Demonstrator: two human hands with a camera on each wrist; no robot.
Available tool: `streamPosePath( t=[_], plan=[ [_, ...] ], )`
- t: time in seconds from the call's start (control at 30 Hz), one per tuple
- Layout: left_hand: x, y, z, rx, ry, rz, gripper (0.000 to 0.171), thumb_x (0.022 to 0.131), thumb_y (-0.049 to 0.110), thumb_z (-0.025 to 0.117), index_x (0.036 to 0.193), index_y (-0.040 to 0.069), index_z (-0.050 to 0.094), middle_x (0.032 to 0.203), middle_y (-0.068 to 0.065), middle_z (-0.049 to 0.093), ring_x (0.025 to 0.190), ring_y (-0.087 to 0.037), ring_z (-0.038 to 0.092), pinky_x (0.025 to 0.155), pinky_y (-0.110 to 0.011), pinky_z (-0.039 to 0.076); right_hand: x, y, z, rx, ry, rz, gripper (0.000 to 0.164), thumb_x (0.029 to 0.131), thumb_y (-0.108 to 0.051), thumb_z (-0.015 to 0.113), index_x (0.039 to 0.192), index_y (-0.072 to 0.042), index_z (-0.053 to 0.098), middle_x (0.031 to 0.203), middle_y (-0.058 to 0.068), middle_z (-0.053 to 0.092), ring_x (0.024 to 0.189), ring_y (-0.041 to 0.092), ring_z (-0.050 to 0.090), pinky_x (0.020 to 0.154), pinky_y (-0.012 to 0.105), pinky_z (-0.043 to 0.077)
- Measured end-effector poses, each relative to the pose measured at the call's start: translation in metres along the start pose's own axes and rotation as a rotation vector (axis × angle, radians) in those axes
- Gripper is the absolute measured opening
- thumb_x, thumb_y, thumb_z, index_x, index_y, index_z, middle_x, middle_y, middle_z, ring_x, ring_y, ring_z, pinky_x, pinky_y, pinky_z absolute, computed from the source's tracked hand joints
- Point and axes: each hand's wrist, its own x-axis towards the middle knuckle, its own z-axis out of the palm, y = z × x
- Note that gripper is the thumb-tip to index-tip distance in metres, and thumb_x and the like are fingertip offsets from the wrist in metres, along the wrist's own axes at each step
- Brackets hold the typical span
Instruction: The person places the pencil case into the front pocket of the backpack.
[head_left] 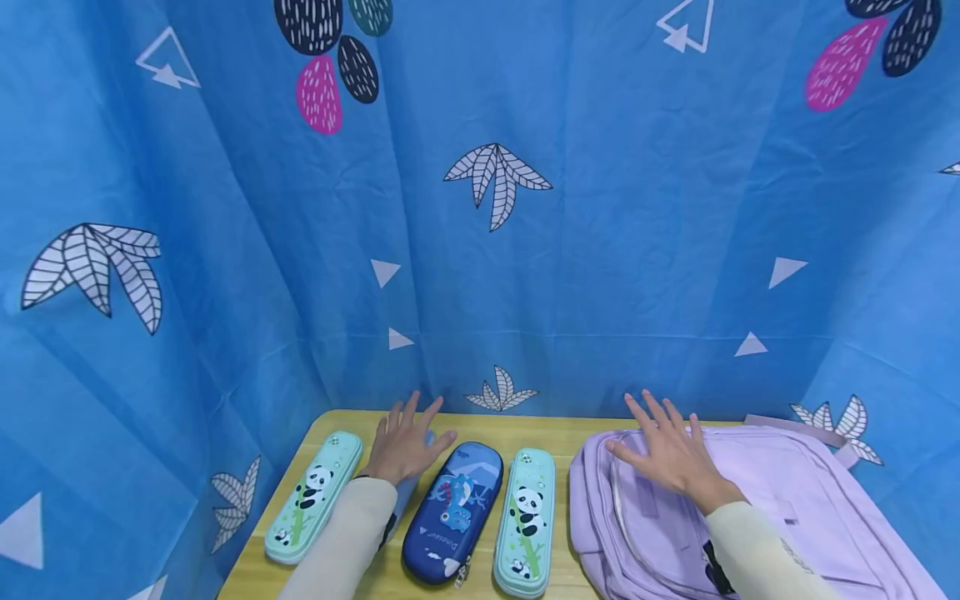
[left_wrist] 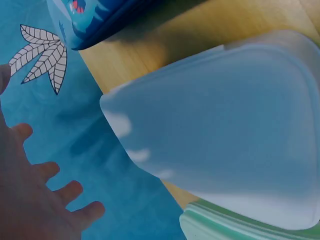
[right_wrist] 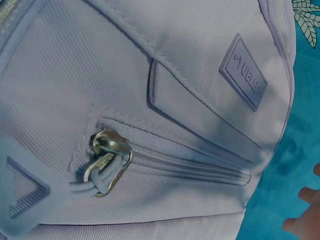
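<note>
My left hand [head_left: 405, 446], fingers spread and straight, hovers over a light blue case [left_wrist: 215, 130] that it and the sleeve largely cover in the head view. To its right lies a dark blue dinosaur pencil case [head_left: 453, 512], and to its left a mint green panda pencil case [head_left: 315, 497]. A second mint panda pencil case [head_left: 527, 523] stands between the dinosaur one and a lilac backpack [head_left: 780, 500]. Above the backpack is my right hand [head_left: 671, 454], also with fingers spread and holding nothing. The right wrist view shows the backpack's zipper pull [right_wrist: 111, 155] and sewn label [right_wrist: 244, 72].
All of it lies on a yellow wooden table [head_left: 480, 425]. Behind and at both sides hangs a blue patterned curtain [head_left: 637, 250], close against the table's back edge. A strap [head_left: 795, 429] of the backpack lies at the back right.
</note>
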Motion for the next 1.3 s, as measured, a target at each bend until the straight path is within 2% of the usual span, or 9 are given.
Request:
streamPosePath(
  t=[0.43,0.83,1.3],
  plan=[
    [-0.017,0.004,0.004,-0.003,-0.007,0.045,0.074,0.106,0.063,0.056,0.17,0.028,0.04,0.181,-0.017,0.024,0.165,-0.05,0.023,0.132,-0.073,0.019,-0.009,-0.005,0.002,-0.001,0.041,-0.021,0.098,0.1,-0.071,0.06,0.172,-0.01,0.033,0.175,0.028,0.031,0.156,0.062,0.029,0.121,0.088,0.014],
    [-0.035,0.003,0.01,-0.014,-0.002,0.099,0.072,0.107,0.058,0.058,0.169,0.025,0.042,0.18,-0.018,0.025,0.164,-0.05,0.026,0.133,-0.07,0.019,-0.023,-0.006,0.009,-0.001,0.081,-0.05,0.095,0.098,-0.068,0.066,0.169,-0.01,0.039,0.171,0.026,0.04,0.154,0.058,0.036,0.121,0.086,0.02],
    [-0.055,0.007,0.014,-0.042,-0.045,0.109,0.072,0.107,0.057,0.06,0.169,0.025,0.042,0.181,-0.018,0.025,0.164,-0.051,0.025,0.132,-0.072,0.022,-0.042,-0.013,0.018,0.025,0.112,-0.087,0.093,0.097,-0.065,0.069,0.167,-0.01,0.043,0.165,0.027,0.049,0.15,0.058,0.044,0.118,0.086,0.024]
  ],
)
